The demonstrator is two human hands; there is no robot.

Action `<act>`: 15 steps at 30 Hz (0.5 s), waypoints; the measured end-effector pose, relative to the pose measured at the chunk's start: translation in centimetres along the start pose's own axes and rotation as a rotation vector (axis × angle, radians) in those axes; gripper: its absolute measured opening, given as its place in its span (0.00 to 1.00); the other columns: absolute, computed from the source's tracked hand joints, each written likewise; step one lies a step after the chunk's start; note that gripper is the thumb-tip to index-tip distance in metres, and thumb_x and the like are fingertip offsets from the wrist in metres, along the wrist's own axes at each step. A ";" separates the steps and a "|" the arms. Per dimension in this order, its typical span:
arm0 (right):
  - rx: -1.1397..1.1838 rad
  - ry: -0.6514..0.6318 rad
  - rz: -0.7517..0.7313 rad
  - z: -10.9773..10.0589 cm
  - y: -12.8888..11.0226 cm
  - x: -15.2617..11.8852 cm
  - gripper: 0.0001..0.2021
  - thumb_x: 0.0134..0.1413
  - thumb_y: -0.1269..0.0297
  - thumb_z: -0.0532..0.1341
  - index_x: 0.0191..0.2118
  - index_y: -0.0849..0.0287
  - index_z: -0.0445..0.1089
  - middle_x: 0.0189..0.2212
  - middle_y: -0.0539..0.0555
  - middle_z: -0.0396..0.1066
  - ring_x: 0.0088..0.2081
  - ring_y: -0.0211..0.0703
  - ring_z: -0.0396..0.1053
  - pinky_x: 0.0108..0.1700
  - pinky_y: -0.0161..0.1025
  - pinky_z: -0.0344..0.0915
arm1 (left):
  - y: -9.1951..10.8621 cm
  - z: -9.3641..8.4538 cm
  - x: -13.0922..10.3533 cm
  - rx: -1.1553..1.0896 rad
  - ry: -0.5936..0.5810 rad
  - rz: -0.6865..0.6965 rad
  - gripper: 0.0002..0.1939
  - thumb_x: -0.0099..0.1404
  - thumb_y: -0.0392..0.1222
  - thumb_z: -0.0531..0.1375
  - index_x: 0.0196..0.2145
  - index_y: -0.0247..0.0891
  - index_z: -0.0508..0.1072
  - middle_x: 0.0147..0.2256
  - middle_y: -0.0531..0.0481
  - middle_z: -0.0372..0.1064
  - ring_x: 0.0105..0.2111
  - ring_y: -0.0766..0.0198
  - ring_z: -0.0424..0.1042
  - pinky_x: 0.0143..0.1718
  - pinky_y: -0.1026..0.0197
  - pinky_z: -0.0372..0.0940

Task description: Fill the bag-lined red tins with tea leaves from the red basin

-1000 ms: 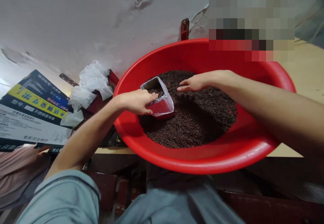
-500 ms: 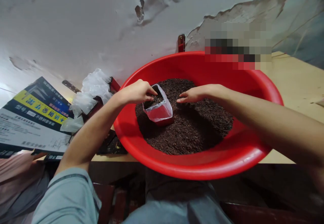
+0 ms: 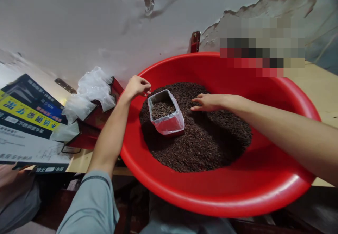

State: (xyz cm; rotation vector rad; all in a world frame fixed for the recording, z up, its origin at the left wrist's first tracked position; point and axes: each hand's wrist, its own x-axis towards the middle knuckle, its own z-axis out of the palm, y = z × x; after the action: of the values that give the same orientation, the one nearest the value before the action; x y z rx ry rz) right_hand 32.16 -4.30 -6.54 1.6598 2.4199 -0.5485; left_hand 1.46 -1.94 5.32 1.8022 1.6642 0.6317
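A red basin [image 3: 227,204] holds a heap of dark brown, grain-like pieces [image 3: 195,149]. On the heap's left side stands a red box [image 3: 170,123] lined with a clear plastic bag folded over its rim, with the same dark material inside. My left hand [image 3: 138,87] is just beyond the box's upper left corner, near the basin's rim, fingers loosely curled and apart, holding nothing. Over the heap, to the right of the box, my right hand [image 3: 207,102] hovers with its fingers spread and nothing in them.
Left of the basin, red boxes [image 3: 86,133] carry crumpled clear plastic bags [image 3: 93,89]. A printed sheet [image 3: 29,121] lies further left, with part of another person [image 3: 16,188] below it. A cracked wall [image 3: 87,22] rises behind the table [image 3: 320,89].
My left hand has come out of the lined box and moved up and left. The fingers of my right hand have spread. The camera view has shifted slightly.
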 end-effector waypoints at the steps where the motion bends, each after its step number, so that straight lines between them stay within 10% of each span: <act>1: -0.005 0.042 0.026 0.4 0.0 0.2 0.40 0.60 0.35 0.54 0.69 0.57 0.61 0.70 0.66 0.55 0.68 0.67 0.58 0.68 0.61 0.58 | -0.7 0.3 0.5 0.063 -0.025 -0.038 0.05 0.65 0.34 0.64 0.34 0.28 0.78 0.31 0.40 0.79 0.31 0.60 0.80 0.35 0.61 0.75; 8: 0.084 0.330 0.140 -0.5 -1.6 4.0 0.48 0.56 0.29 0.55 0.74 0.54 0.50 0.71 0.69 0.43 0.69 0.76 0.51 0.68 0.63 0.56 | -2.8 1.3 1.5 0.711 -0.262 0.034 0.15 0.65 0.41 0.60 0.47 0.37 0.82 0.41 0.42 0.81 0.38 0.57 0.79 0.40 0.62 0.72; 15: 0.142 0.094 0.218 -3.0 -2.3 13.6 0.52 0.47 0.29 0.62 0.74 0.44 0.48 0.73 0.64 0.43 0.70 0.79 0.49 0.66 0.67 0.56 | -3.0 0.7 1.9 0.810 -0.322 0.071 0.21 0.66 0.40 0.57 0.53 0.41 0.80 0.46 0.43 0.80 0.41 0.57 0.79 0.41 0.61 0.72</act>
State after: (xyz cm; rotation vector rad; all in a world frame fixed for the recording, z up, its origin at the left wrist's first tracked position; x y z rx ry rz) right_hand 25.21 7.88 -7.76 2.0193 2.2667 -0.6330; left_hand 0.00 0.02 2.60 2.3459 1.7521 -0.3729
